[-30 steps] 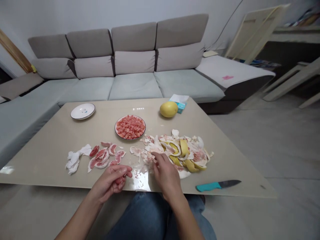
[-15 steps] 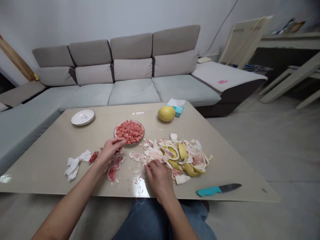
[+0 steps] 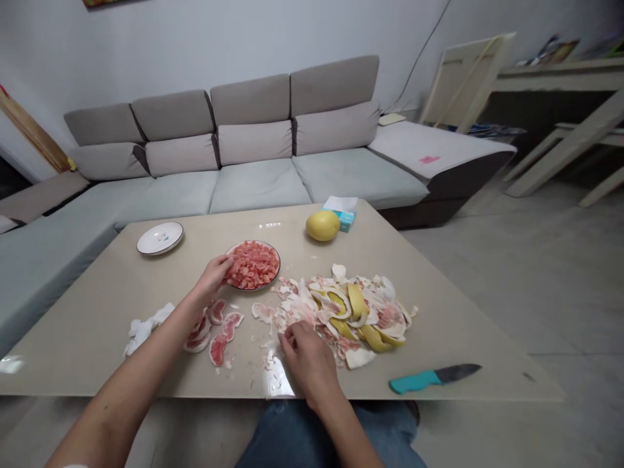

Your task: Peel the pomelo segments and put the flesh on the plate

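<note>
My left hand [image 3: 213, 275] is at the left rim of a plate [image 3: 278, 272] heaped with pink pomelo pulp [image 3: 256, 261]. Its fingers are drawn together against the pulp's edge; what they hold, if anything, is hidden. Below that wrist lie several pomelo segments [image 3: 218, 351], some with white membrane, partly covered by the forearm. My right hand [image 3: 308, 357] rests at the near left edge of a pile of pomelo peel [image 3: 358, 302] and membrane scraps. Its fingers are curled, and I cannot make out anything inside them.
A whole yellow pomelo [image 3: 322, 225] sits beside a tissue pack [image 3: 344, 214] at the back. A white plate [image 3: 160, 239] stands far left, crumpled tissue [image 3: 146, 328] nearer. A turquoise-handled knife [image 3: 433, 378] lies by the front edge. Behind is a sofa [image 3: 263, 182].
My left hand has moved left and slightly up, from the plate's near side to its left rim, uncovering more segments. My right hand stays by the peel. The view has shifted slightly.
</note>
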Demonstrator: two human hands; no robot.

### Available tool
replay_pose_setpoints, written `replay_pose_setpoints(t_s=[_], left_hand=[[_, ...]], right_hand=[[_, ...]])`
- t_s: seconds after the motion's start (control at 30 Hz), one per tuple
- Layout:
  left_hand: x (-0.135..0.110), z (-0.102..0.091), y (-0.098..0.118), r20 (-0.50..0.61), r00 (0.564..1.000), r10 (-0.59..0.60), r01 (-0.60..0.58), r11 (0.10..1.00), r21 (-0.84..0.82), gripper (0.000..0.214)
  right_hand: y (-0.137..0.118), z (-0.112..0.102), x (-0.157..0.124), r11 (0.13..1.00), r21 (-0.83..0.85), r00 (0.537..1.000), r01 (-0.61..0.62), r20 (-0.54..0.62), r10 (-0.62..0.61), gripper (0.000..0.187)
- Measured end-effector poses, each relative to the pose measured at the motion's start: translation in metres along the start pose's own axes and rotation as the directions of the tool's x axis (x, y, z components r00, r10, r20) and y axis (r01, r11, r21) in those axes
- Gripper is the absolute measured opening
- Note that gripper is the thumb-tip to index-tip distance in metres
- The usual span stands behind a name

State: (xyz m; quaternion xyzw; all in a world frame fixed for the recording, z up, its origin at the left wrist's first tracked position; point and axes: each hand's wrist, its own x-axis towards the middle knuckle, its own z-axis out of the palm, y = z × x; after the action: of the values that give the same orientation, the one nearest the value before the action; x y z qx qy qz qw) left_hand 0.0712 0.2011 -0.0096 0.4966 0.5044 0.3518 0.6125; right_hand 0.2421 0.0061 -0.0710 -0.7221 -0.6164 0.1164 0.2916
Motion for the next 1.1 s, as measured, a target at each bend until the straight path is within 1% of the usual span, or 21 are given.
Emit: replay_pose_setpoints(t_s=[0.1,0.2,0.27,0.3,0.37,0.4,0.43,0.5,0.53,0.57,0.6,0.63,0.67,0.7,0.8,0.87,0.9,0.93,0.97,1.03,1.1], left_hand=[[-0.046,0.001,-0.008,0.139,0.99,-0.007,0.021,0.995,-0.099,0.028],[-0.095,0.004,-0.018,0.241,0.97,-0.012,0.055,0.983,-0.174,0.04],[-0.12,0.005,-0.025,0.282,0.959,-0.016,0.086,0.968,-0.236,0.042],[-0.129,0.005,-0.028,0.311,0.95,-0.028,0.128,0.944,-0.305,0.042],[-0.14,0.005,-0.036,0.339,0.939,-0.061,0.215,0.873,-0.437,0.043],[-0.144,0.005,-0.04,0.347,0.934,-0.086,0.263,0.823,-0.503,0.045],[-0.146,0.006,-0.044,0.35,0.929,-0.119,0.311,0.765,-0.564,0.045],[-0.149,0.009,-0.054,0.366,0.909,-0.198,0.405,0.629,-0.664,0.043],[-0.15,0.012,-0.058,0.377,0.895,-0.236,0.443,0.564,-0.697,0.039],[-0.152,0.015,-0.063,0.386,0.883,-0.267,0.469,0.513,-0.719,0.035],[-0.153,0.019,-0.067,0.385,0.876,-0.289,0.481,0.48,-0.734,0.032],[-0.155,0.022,-0.07,0.372,0.878,-0.302,0.476,0.469,-0.744,0.031],[-0.157,0.026,-0.073,0.345,0.887,-0.307,0.457,0.48,-0.749,0.031],[-0.159,0.029,-0.076,0.303,0.902,-0.307,0.425,0.512,-0.746,0.033],[-0.166,0.035,-0.076,0.131,0.961,-0.245,0.269,0.696,-0.665,0.036],[-0.168,0.035,-0.074,0.041,0.986,-0.16,0.155,0.812,-0.562,0.037],[-0.169,0.034,-0.072,0.01,0.993,-0.115,0.104,0.855,-0.508,0.037],[-0.17,0.033,-0.071,-0.014,0.997,-0.072,0.058,0.889,-0.454,0.039],[-0.17,0.031,-0.071,-0.035,0.999,-0.032,0.015,0.918,-0.397,0.041],[-0.17,0.027,-0.07,-0.068,0.997,0.041,-0.06,0.954,-0.293,0.044],[-0.169,0.025,-0.071,-0.08,0.993,0.092,-0.107,0.971,-0.215,0.046]], right_hand=[[0.001,0.004,0.0,0.992,0.118,0.999,0.049,-0.028,-0.046,0.013],[-0.001,0.006,0.0,0.95,0.297,0.995,0.097,-0.039,-0.09,0.025],[-0.005,0.005,-0.001,0.933,0.35,0.996,0.087,-0.016,-0.087,0.017],[-0.008,0.003,-0.002,0.924,0.375,0.997,0.072,-0.003,-0.077,0.017],[-0.014,-0.002,-0.004,0.87,0.493,0.998,0.022,0.038,-0.046,0.019],[-0.017,-0.005,-0.005,0.809,0.587,0.997,-0.024,0.075,-0.025,0.018],[-0.02,-0.007,-0.006,0.728,0.681,0.992,-0.079,0.124,-0.009,0.02],[-0.023,-0.012,-0.008,0.575,0.799,0.976,-0.176,0.216,-0.001,0.025],[-0.024,-0.013,-0.009,0.534,0.82,0.97,-0.206,0.243,0.001,0.026],[-0.025,-0.014,-0.01,0.517,0.828,0.967,-0.219,0.254,0.004,0.027],[-0.025,-0.014,-0.011,0.512,0.83,0.967,-0.221,0.254,0.007,0.027],[-0.026,-0.013,-0.012,0.51,0.831,0.968,-0.22,0.249,0.01,0.027],[-0.026,-0.012,-0.012,0.507,0.834,0.97,-0.217,0.245,0.013,0.027],[-0.027,-0.011,-0.013,0.502,0.837,0.97,-0.216,0.243,0.013,0.027],[-0.029,-0.008,-0.014,0.501,0.839,0.97,-0.212,0.242,0.006,0.025],[-0.028,-0.008,-0.014,0.517,0.832,0.975,-0.203,0.222,0.025,0.023],[-0.027,-0.009,-0.014,0.538,0.823,0.981,-0.184,0.19,0.044,0.022],[-0.026,-0.01,-0.014,0.581,0.8,0.988,-0.149,0.139,0.061,0.02],[-0.025,-0.012,-0.013,0.654,0.75,0.995,-0.1,0.072,0.069,0.021],[-0.021,-0.014,-0.012,0.811,0.585,0.998,-0.004,-0.053,0.043,0.026],[-0.017,-0.014,-0.011,0.915,0.402,0.995,0.038,-0.096,0.001,0.03]])
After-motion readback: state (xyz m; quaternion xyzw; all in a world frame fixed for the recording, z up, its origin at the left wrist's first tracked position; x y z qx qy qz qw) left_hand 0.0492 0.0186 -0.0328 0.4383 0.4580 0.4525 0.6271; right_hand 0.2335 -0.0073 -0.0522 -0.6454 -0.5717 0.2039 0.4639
